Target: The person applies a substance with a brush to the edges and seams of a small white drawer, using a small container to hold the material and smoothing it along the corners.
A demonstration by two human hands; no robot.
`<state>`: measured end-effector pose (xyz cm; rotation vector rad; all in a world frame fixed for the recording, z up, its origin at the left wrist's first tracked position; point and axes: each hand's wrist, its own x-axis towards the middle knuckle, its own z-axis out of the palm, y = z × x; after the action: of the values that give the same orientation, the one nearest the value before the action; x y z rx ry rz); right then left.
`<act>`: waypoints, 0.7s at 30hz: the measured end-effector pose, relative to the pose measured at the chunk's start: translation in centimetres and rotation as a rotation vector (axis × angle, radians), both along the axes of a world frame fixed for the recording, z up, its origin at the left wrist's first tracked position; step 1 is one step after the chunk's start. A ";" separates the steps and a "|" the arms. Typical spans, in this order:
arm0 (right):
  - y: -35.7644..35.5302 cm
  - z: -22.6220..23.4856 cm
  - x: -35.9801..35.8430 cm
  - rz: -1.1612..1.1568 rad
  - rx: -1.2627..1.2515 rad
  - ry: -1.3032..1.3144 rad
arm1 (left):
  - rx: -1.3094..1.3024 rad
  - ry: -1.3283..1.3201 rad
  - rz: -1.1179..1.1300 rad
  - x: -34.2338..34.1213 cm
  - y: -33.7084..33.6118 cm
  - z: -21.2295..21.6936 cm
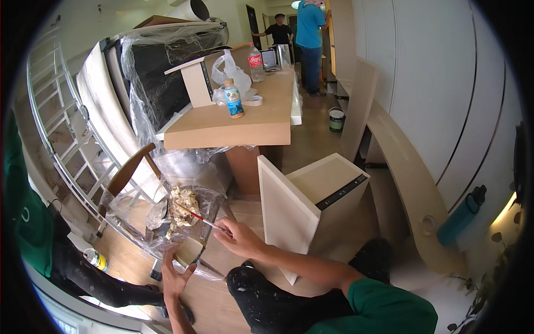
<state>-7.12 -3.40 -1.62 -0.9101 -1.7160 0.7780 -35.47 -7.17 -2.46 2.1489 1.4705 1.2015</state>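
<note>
Green sleeve (384,306) and paint-flecked dark trousers (258,298) nearest the camera; right forearm runs from that sleeve to the work. Right hand (233,238): fingers closed round a slim red-and-white brush (201,217), pencil style, probably for fine control. Tip is over a heap of crumpled cream wads (185,199); can't tell if it touches. Left hand (176,274): about half open, thumb and fingers apart at the near edge of a small cream-faced block or tub (190,251), likely steadying it; grip firmness not readable. Brush and block are both in front of the person, just apart. Wads lie on clear plastic film (125,209), presumably there against mess. Wooden chair (123,173) just beyond. Right of the brush, a cream panel-and-box unit (289,206) stands on the floor. Further out, brown-topped table (233,134) carries a blue-labelled bottle (233,100) and white bag (240,80), likely parked off the work area.
</note>
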 end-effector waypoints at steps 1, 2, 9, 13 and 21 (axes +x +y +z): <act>-0.6 -0.4 1.5 0.028 0.055 0.024 | 0.002 -0.013 -0.067 1.8 -0.9 1.2; -2.4 0.5 2.7 0.070 -0.032 -0.031 | -0.024 -0.023 -0.109 2.9 -2.2 1.9; -13.1 1.0 11.0 0.289 -0.521 0.134 | -0.105 0.021 -0.399 12.0 -8.1 4.9; -17.7 1.4 15.1 0.295 -0.780 0.409 | -0.163 0.004 -0.553 15.4 -10.0 6.0; -24.3 3.9 20.1 0.098 -0.898 0.496 | -0.285 0.025 -0.728 21.8 -11.2 5.2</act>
<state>12.96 -27.67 2.26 -1.0821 -0.9448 1.7426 -13.67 -18.39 2.75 2.1872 0.6811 0.6550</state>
